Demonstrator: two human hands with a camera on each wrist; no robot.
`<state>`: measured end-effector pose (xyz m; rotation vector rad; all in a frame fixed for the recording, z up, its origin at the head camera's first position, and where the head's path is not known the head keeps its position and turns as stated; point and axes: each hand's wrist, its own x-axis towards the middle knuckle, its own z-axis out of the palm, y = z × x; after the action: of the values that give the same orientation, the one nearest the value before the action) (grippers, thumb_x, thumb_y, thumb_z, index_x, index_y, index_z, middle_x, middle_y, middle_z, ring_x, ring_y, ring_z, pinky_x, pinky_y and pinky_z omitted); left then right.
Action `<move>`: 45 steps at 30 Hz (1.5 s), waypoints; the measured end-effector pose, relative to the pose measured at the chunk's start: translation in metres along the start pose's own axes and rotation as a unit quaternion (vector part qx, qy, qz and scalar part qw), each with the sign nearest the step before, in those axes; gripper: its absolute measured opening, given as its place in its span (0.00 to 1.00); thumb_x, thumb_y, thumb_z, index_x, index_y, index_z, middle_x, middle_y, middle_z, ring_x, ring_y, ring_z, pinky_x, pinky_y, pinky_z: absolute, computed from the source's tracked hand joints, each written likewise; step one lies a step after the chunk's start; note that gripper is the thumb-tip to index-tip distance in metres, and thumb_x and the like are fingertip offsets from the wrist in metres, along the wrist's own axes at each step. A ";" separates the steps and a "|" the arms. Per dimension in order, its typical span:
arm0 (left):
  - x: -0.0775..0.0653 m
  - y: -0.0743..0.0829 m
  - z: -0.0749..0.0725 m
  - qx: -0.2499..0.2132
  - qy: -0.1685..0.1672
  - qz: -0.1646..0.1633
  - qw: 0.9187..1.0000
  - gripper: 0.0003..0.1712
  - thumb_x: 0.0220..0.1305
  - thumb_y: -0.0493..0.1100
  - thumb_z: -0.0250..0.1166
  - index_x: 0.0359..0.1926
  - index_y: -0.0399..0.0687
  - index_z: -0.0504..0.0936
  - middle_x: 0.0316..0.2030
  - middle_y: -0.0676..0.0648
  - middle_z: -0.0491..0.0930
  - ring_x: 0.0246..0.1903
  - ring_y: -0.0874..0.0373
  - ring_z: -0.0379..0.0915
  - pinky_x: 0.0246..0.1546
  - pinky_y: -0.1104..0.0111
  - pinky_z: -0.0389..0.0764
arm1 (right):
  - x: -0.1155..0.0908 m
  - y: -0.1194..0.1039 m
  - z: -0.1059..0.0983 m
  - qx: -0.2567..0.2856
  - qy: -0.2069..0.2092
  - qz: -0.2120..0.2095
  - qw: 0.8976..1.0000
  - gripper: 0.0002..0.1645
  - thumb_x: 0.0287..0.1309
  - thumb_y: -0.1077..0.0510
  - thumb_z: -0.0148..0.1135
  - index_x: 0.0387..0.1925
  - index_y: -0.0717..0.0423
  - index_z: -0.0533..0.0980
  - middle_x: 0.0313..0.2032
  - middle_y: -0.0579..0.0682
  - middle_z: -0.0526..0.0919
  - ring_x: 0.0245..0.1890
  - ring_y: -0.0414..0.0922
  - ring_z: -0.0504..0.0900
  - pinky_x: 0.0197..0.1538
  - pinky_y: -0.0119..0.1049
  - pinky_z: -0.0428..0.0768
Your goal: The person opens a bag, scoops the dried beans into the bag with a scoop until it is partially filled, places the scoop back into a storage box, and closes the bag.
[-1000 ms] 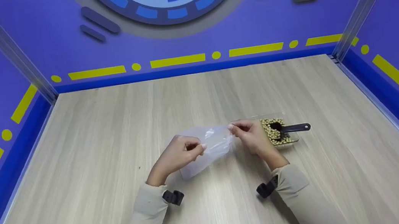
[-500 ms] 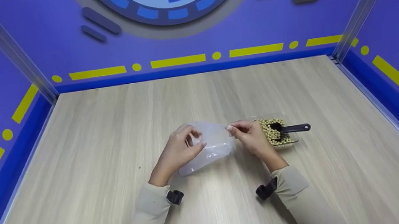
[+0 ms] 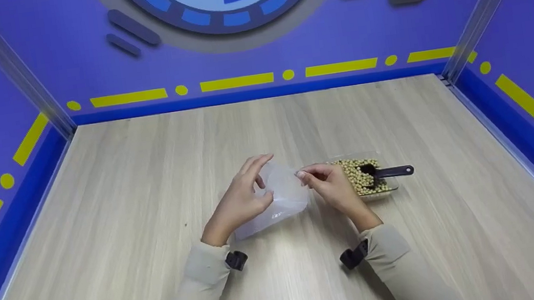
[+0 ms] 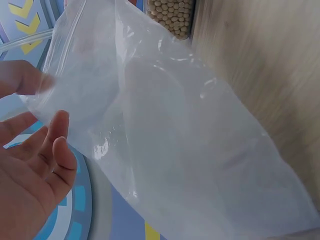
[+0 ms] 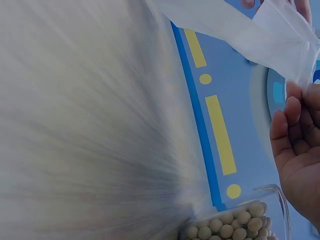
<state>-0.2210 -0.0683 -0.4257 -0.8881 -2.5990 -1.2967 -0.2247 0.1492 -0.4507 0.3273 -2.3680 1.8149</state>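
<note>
A translucent zip bag [image 3: 284,195] hangs between the two hands, its mouth edge turned upward and its body sloping left toward the table. My right hand [image 3: 335,186] pinches the right corner of the mouth between thumb and fingertips, seen also in the right wrist view beside the bag [image 5: 280,42]. At the bag's left side my left hand [image 3: 240,200] has its fingers spread, thumb apart from them. In the left wrist view one blurred digit of the left hand [image 4: 30,165] overlaps the zip strip, while the other fingers bend loosely beside the bag [image 4: 175,140].
Just right of the right hand stands a clear container [image 3: 390,190] of pale round beans [image 3: 352,167]. A black scoop [image 3: 394,172] lies in the beans with its handle sticking out to the right. Blue panels [image 3: 255,58] wall the wooden table [image 3: 144,161].
My left hand has gone from curled fingers at the bag's edge to spread fingers, rising slightly. The bag's mouth has turned upward and flattened out. The right hand keeps its pinch, shifting slightly left.
</note>
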 end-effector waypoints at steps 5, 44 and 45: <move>0.000 0.003 0.000 0.009 -0.024 -0.004 1.000 0.42 0.55 0.30 0.60 0.72 0.48 0.60 0.63 0.49 0.68 0.35 0.58 0.68 0.29 0.72 0.70 | 0.003 0.011 0.001 0.011 -0.017 -0.008 1.000 0.09 0.60 0.65 0.61 0.35 0.70 0.83 0.22 0.46 0.79 0.23 0.35 0.74 0.30 0.24 0.73; 0.000 0.000 -0.003 -0.013 -0.121 0.063 0.991 0.37 0.57 0.25 0.58 0.69 0.39 0.64 0.66 0.44 0.66 0.31 0.59 0.69 0.35 0.71 0.74 | 0.010 0.002 -0.009 0.020 -0.077 0.082 0.993 0.19 0.63 0.56 0.60 0.42 0.71 0.81 0.27 0.43 0.82 0.29 0.38 0.76 0.40 0.35 0.76; -0.001 0.000 -0.002 -0.014 -0.124 0.059 0.991 0.37 0.57 0.25 0.58 0.69 0.39 0.64 0.66 0.44 0.65 0.31 0.59 0.69 0.35 0.72 0.74 | 0.010 0.002 -0.011 0.020 -0.081 0.080 0.993 0.18 0.63 0.57 0.60 0.43 0.71 0.81 0.28 0.44 0.83 0.29 0.38 0.76 0.40 0.34 0.76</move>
<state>-0.2211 -0.0706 -0.4247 -1.2607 -2.6629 -1.2681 -0.2354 0.1589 -0.4469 0.3077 -2.5368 1.9781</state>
